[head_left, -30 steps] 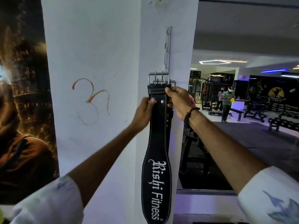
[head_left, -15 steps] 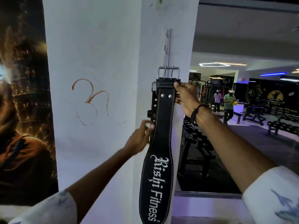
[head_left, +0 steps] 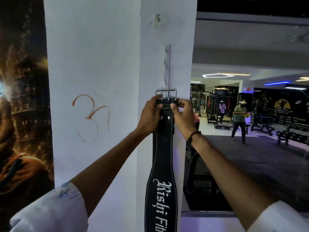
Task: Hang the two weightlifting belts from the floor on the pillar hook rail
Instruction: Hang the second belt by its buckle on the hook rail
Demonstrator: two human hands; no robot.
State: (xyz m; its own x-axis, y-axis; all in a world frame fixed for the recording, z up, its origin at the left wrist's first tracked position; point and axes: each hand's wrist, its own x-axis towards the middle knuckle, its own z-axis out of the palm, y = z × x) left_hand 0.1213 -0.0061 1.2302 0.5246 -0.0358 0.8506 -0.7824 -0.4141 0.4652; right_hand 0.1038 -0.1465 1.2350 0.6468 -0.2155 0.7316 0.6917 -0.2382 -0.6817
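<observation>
Both hands [head_left: 150, 116] hold belt [head_left: 164, 148] w/ buckle [head_left: 165, 93] at rail [head_left: 166, 64].

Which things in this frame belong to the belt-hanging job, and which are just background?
Part of the job:
- black belt, its metal buckle raised at the foot of the rail
- hook rail on the white pillar
- left hand and right hand, both gripping the belt's top end

Background:
- poster
- orange mark on the pillar
- gym machines
- people across the floor

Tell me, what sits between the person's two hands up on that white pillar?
The head view shows the black belt's top end between the left hand and right hand, its metal buckle just above.
</observation>
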